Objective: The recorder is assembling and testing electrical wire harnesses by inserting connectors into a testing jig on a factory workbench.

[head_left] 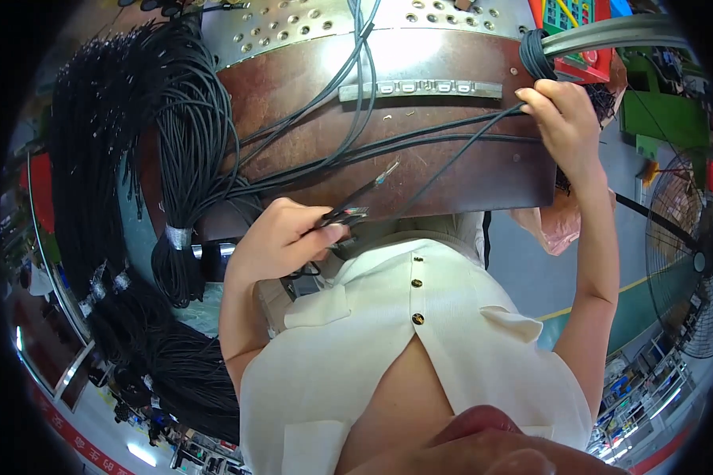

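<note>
The left hand [281, 237] pinches black cable ends [355, 207] over the brown counter [483, 170], while the right hand [558, 107] at two o'clock grips the cables [451, 131], keeping them taut.

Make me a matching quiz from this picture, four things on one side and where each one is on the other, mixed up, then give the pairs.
Things:
1. left hand
2. right hand
3. taped bundle of black cables
4. metal strip

Places:
A. hanging over the left edge of the brown worktop
B. lying flat on the worktop near its far edge
C. gripping cables at the worktop's right end
D. pinching stripped cable ends at the near edge

Pairs: 1-D, 2-C, 3-A, 4-B
</note>
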Available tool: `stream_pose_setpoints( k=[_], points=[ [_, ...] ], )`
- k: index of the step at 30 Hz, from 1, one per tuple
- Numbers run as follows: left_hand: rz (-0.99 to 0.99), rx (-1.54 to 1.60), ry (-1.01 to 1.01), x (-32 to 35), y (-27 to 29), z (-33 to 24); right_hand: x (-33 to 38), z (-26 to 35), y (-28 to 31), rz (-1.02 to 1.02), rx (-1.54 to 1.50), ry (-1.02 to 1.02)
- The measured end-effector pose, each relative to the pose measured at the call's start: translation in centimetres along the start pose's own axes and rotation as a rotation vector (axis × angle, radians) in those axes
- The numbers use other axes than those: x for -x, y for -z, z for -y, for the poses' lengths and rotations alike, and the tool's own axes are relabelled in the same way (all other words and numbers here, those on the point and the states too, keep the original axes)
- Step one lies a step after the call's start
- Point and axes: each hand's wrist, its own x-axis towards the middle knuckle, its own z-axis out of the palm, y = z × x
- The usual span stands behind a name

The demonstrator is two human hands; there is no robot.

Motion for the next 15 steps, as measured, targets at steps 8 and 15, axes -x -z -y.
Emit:
stream_pose_setpoints(
  k=[8,15],
  points=[
    [-0.385,1.103,-0.356,-6.0,-2.8,-3.3,-6.1,6.6,-5.1,-0.189,-0.316,0.14],
    [-0.333,1.246,-0.236,-7.5,-4.4,-1.0,-6.9,9.7,-7.0,-0.133,-0.762,-0.374]
  ],
)
